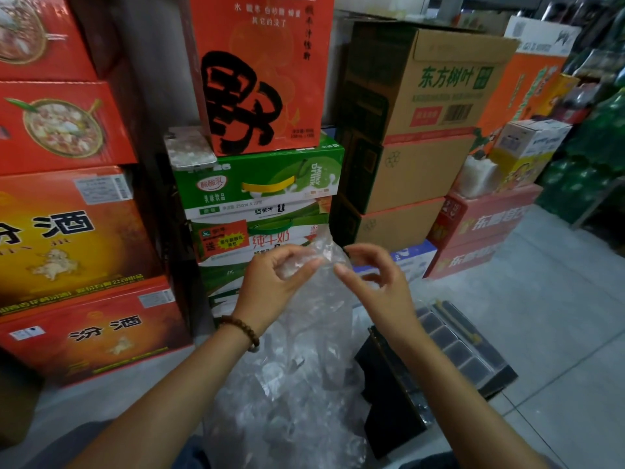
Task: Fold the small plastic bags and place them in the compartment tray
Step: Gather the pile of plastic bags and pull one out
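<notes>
Stacked cartons (263,184): your backdrop, cut off by the frame on every side.
Heap of clear bags (291,394): below your wrists, outlines blurring together.
Compartment tray (453,346): black, on the floor (558,299) at your right, partly covered by your right forearm (443,377).
Small plastic bag (321,248): raised, its top pinched by your left hand (270,282) and right hand (375,275), fingers curled.

Illumination is diffuse, even and moderately dim; no lamp is in view. The floor (558,299) right of the fingers (301,269) shows only weak, soft shadows. The clear plastic bag (314,333) below the fingers carries small white glints. The cartons (263,96) directly above the fingers are sharp. Those far left and far right of the fingers bow and smear through wide-angle distortion. The frame corners darken. The forearms (152,401) below the fingers are slightly soft.
</notes>
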A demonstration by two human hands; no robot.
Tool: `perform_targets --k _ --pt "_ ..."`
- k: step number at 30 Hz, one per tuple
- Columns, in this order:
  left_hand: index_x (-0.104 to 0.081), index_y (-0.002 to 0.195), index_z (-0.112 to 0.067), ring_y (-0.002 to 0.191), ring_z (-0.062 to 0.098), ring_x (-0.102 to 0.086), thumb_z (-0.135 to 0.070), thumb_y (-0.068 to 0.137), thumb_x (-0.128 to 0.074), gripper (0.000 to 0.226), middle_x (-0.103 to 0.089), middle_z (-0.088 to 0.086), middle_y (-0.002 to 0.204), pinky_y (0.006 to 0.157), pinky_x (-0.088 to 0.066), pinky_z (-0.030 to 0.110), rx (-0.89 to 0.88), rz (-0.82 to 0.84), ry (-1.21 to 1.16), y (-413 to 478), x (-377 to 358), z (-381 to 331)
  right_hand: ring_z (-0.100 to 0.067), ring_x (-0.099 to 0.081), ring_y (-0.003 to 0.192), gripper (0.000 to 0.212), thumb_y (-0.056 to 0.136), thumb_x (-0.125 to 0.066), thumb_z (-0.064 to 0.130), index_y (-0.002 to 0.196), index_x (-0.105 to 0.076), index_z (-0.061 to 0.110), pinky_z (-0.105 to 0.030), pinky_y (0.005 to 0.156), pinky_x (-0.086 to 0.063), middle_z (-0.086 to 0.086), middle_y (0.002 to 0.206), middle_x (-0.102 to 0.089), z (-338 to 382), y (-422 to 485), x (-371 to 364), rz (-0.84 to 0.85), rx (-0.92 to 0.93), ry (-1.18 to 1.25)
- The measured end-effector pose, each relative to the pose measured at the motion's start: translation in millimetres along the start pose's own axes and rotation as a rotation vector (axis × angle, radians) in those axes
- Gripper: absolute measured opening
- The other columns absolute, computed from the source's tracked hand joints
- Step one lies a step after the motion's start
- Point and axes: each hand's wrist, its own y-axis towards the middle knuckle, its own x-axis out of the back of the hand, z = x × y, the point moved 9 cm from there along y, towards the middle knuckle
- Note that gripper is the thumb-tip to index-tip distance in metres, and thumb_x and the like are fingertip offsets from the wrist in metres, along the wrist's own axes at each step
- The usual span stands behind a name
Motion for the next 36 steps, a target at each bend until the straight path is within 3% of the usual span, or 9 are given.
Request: perform_targets --k 4,9,16,21,25,28,31,33,36 --pt "-0.07 0.08 -0.029 0.079 -0.004 -0.064 -0.032 0.078 -0.068 0.004 -0.07 -0.021 0.077 0.074 -0.048 0.009 -0.02 0.044 -0.043 -2.8 -7.3 -6.4 -0.018 -0.065 0.078 0.021 0.081 -0.073 0.031 0.085 -0.072 0.011 -0.029 0.072 -0.052 -0.01 0.085 -0.07 -4.3 0.3 -7.4 -0.009 -0.042 0.073" --pt "-0.068 0.066 -0.027 0.061 0.007 -0.058 -0.049 0.079 -0.059 0.027 -0.067 -0.007 0.065 0.062 -0.047 0.021 -0.017 0.008 0.019 -2.0 -3.6 -2.0 -0.008 -0.062 0.064 0.025 0.091 -0.064 0.018 0.069 -0.067 0.006 -0.017 0.062 -0.05 0.001 0.065 -0.068 -6.9 -1.5 -8.1 -0.009 -0.154 0.272" --pt "-0.06 0.094 -0.028 0.096 -0.005 -0.047 -0.039 0.088 -0.058 0.013 -0.05 -0.022 0.096 0.084 -0.036 0.01 -0.405 -0.105 0.316 -12.4 -1.0 -49.3 -0.007 -0.065 0.065 0.024 0.092 -0.063 0.02 0.077 -0.071 0.003 -0.015 0.059 -0.05 -0.006 0.072 -0.07 -4.9 -3.8 -2.9 -0.091 -0.153 0.318" --pt "-0.061 0.109 -0.032 0.104 -0.005 -0.055 -0.055 0.085 -0.058 0.034 -0.062 -0.021 0.107 0.09 -0.042 0.011 -0.114 0.021 0.135 -12.3 -13.3 -21.2 -0.003 -0.067 0.076 0.017 0.089 -0.064 0.018 0.09 -0.076 0.006 -0.014 0.069 -0.05 -0.003 0.082 -0.073 -1.1 -2.9 -8.1 -0.066 -0.093 0.254" --pt "-0.071 0.1 -0.02 0.1 0.002 -0.065 -0.037 0.084 -0.061 0.026 -0.072 -0.008 0.099 0.086 -0.049 0.016 0.044 0.038 -0.144 -8.9 -16.8 -11.3 0.006 -0.06 0.086 0.029 0.092 -0.05 0.033 0.099 -0.074 0.018 -0.012 0.078 -0.045 0.019 0.085 -0.068 3.4 -3.4 -23.2 0.079 -0.024 0.157" --pt "-0.071 0.093 -0.016 0.093 0.001 -0.067 -0.021 0.087 -0.065 0.01 -0.074 -0.009 0.093 0.075 -0.048 0.009 0.158 -0.012 -0.275 -8.1 -14.9 -1.7 0.009 -0.057 0.091 0.036 0.096 -0.038 0.037 0.104 -0.071 0.027 -0.009 0.082 -0.042 0.008 0.106 -0.067 3.5 -6.5 -36.1 0.195 -0.046 0.152" --pt "-0.069 0.09 -0.019 0.088 -0.002 -0.067 -0.016 0.089 -0.064 0.007 -0.074 -0.01 0.087 0.071 -0.047 0.007 0.225 -0.047 -0.331 -4.5 -9.9 4.0 0.005 -0.056 0.099 0.025 0.094 -0.054 0.043 0.109 -0.068 0.028 -0.013 0.087 -0.042 0.004 0.111 -0.061 2.3 -2.7 -22.6 0.054 -0.001 0.066" --pt "-0.068 0.093 -0.018 0.09 0.0 -0.067 -0.018 0.089 -0.063 0.006 -0.075 -0.006 0.091 0.072 -0.047 0.006 0.23 -0.027 -0.339 -3.5 -9.2 2.5 0.003 -0.051 0.107 0.043 0.083 -0.066 0.052 0.12 -0.056 0.032 -0.014 0.089 -0.041 0.01 0.122 -0.052 -6.9 -0.9 -2.8 -0.117 -0.06 0.01" --pt "-0.068 0.094 -0.019 0.094 0.004 -0.068 -0.02 0.088 -0.063 0.007 -0.075 -0.002 0.096 0.075 -0.049 0.01 0.234 0.038 -0.377 -5.6 -14.8 0.2 -0.01 -0.06 0.113 0.065 0.072 -0.069 0.055 0.126 -0.057 0.022 -0.023 0.091 -0.049 0.0 0.128 -0.061 -30.3 1.4 -1.5 -0.058 -0.29 0.188"
